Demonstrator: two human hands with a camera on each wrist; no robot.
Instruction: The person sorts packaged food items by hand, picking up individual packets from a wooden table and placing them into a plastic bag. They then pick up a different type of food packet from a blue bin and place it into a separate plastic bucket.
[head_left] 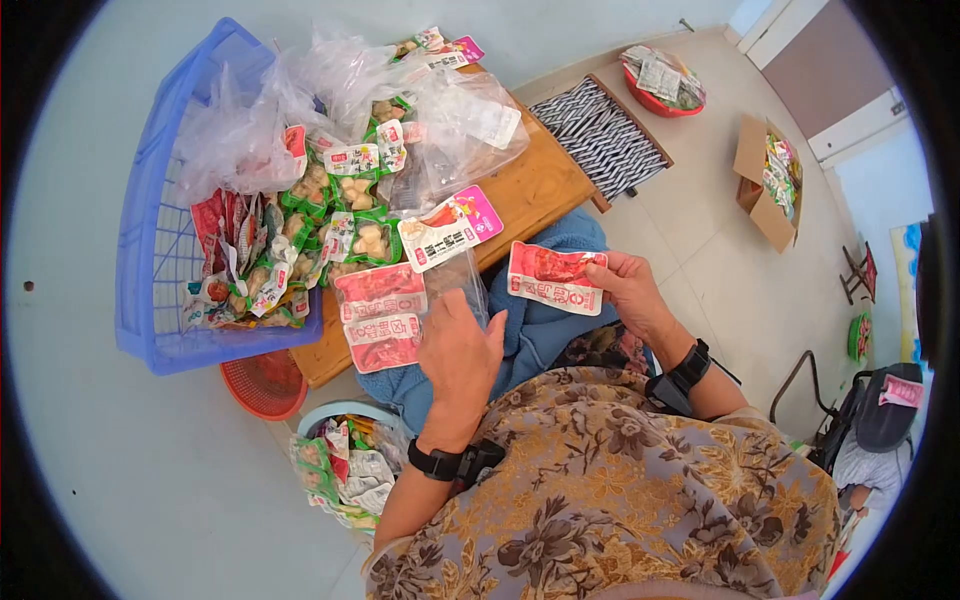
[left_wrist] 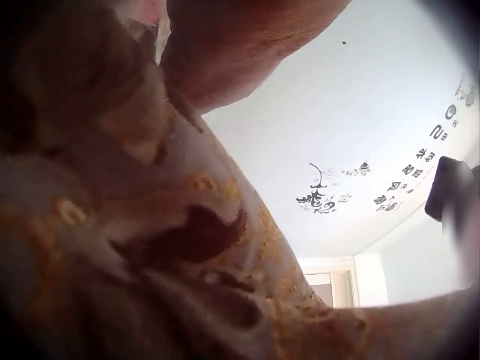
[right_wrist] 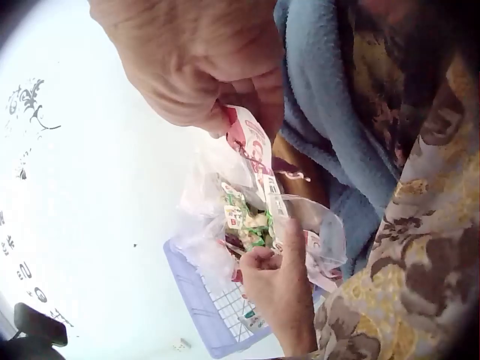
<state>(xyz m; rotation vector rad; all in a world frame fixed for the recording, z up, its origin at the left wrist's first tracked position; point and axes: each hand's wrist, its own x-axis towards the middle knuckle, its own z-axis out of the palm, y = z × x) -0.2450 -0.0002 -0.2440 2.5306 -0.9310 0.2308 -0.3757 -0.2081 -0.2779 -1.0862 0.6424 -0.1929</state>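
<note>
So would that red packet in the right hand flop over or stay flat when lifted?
Probably fairly flat: the red packet juts sideways from the right hand, pinched at one edge, barely sagging. Likely light, since a pinch alone carries it. Its glossy film may be slippery.

Seen from the head camera, the left hand shows only its back, and its fingertips are out of sight at the clear plastic bag. The left wrist view is a blur of floral sleeve. The print on the red foil snack packet is too small to read. A red mesh basket sits half hidden under the wooden table.
</note>
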